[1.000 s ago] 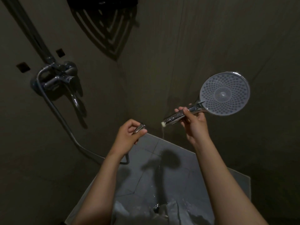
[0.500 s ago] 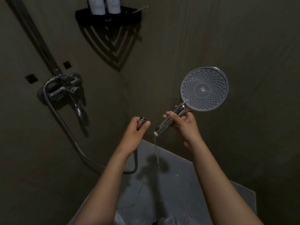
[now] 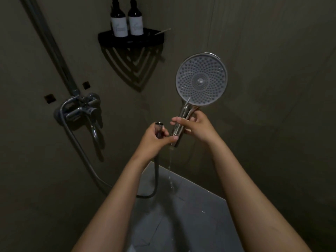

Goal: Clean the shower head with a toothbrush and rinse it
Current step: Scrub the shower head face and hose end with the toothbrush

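The shower head [image 3: 201,79] is up by the dark wall [image 3: 272,70], its handle gripped by the curled fingers of the right hand [image 3: 197,127]. The left hand [image 3: 154,140] grips the hose end [image 3: 159,128] just beside it. Water [image 3: 170,166] drips onto grey floor tiles [image 3: 190,215]. Two bottles [image 3: 119,24] stand on a corner shelf [image 3: 131,40].

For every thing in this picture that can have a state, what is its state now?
shower head: detached from the hose, face toward the camera, water dripping from its handle end.
hose: its end free, not screwed on.
left hand: grips the hose end.
right hand: grips the shower head's handle.
tap: hose attached; no stream visible.
bottles: upright on the shelf.
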`<state>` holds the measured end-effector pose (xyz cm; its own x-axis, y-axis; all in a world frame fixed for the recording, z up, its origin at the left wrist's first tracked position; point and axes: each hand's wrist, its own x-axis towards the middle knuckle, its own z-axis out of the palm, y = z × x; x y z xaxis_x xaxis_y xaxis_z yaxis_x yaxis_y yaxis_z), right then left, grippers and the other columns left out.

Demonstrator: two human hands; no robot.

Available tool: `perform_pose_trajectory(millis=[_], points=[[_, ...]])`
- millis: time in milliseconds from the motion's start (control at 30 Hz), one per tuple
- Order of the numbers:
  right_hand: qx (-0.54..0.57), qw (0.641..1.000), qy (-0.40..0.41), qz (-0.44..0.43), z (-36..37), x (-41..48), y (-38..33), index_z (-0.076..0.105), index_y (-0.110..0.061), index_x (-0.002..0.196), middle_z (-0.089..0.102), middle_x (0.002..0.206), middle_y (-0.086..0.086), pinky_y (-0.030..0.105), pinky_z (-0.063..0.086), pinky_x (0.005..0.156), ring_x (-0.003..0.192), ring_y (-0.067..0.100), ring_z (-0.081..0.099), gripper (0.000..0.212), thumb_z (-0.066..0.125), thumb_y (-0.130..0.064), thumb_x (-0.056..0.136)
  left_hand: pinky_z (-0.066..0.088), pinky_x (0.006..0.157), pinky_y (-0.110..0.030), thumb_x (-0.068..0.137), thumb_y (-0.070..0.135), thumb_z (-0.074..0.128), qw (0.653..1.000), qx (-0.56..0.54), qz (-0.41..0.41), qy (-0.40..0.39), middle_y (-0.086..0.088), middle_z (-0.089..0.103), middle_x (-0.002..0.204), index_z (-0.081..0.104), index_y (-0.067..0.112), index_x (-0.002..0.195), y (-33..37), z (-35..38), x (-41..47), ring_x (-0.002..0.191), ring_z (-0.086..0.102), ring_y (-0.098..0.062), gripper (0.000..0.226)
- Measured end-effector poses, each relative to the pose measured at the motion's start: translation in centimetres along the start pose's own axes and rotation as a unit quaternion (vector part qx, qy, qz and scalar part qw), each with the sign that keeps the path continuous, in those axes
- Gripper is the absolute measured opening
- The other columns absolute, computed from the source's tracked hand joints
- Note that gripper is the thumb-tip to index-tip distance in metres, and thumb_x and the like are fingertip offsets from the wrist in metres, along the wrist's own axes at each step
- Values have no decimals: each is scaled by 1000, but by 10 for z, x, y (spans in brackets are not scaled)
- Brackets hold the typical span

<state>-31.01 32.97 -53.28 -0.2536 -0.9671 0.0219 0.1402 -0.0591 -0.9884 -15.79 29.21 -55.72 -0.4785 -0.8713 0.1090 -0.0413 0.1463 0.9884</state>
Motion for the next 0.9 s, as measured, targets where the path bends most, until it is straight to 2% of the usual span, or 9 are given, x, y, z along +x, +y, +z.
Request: perform_pose_trajectory(millis=[100,233,300,433,567,633,733,833,900], points=[[-2,1000,-14,-8,2,5,-4,50,3,109,72,81,2,24,58,64,72,10,72,25,60,3,86,49,64,-10,78,-2,70,1000,-21,0,10,1,61,84,53,13,85,3,1,4,72,59,-2,24],[-69,997,-24,-26,1,10,-5,55,4,109,70,93,8,33,57,84,83,16,71,25,62,-1,85,51,68,-16,82,2,67,1000,-13,-1,12,3,62,88,52,18,83,6,2,9,80,61,-5,22],[-93,995,-25,-33,1,12,-8,58,8,110,71,94,7,33,55,87,86,16,70,29,64,-3,85,51,71,-24,81,3,69,1000,-4,-2,13,-3,62,87,52,16,83,5,4,12,82,62,-15,21],[-109,992,-36,-45,-1,12,-17,57,9,113,71,97,9,34,56,83,88,19,69,34,65,-5,84,50,91,-49,82,2,67,999,-33,-2,10,-26,67,102,56,-7,103,5,11,15,99,66,-38,25],[-104,992,-56,-38,-3,13,-23,54,0,112,70,106,13,35,56,84,96,24,69,30,65,-4,84,55,85,-40,83,2,65,999,-53,0,8,-7,73,92,61,9,101,5,15,15,90,71,-25,20],[-107,991,-68,-34,-2,14,-23,54,-5,108,70,105,11,32,58,75,91,21,69,25,64,-4,85,56,79,-28,84,-2,62,998,-58,8,13,-1,73,89,56,0,116,7,19,15,83,72,-15,33],[-101,992,-75,-32,-1,14,-25,51,-3,110,69,105,10,16,50,52,79,12,68,26,61,-1,86,56,77,-19,85,-8,57,997,-64,22,31,-1,69,94,46,-1,130,10,26,13,77,71,-6,46],[-103,991,-81,-32,-2,16,-27,51,2,113,68,107,11,12,47,49,74,7,67,28,60,0,87,55,77,-17,86,-10,56,996,-65,32,49,1,67,97,47,10,129,11,27,12,78,70,-3,49],[-114,989,-91,-32,-1,17,-27,50,6,116,67,112,15,14,49,50,76,9,66,31,60,0,87,56,80,-21,86,-8,57,996,-51,35,67,-3,69,98,50,3,128,11,27,12,79,70,-4,45]])
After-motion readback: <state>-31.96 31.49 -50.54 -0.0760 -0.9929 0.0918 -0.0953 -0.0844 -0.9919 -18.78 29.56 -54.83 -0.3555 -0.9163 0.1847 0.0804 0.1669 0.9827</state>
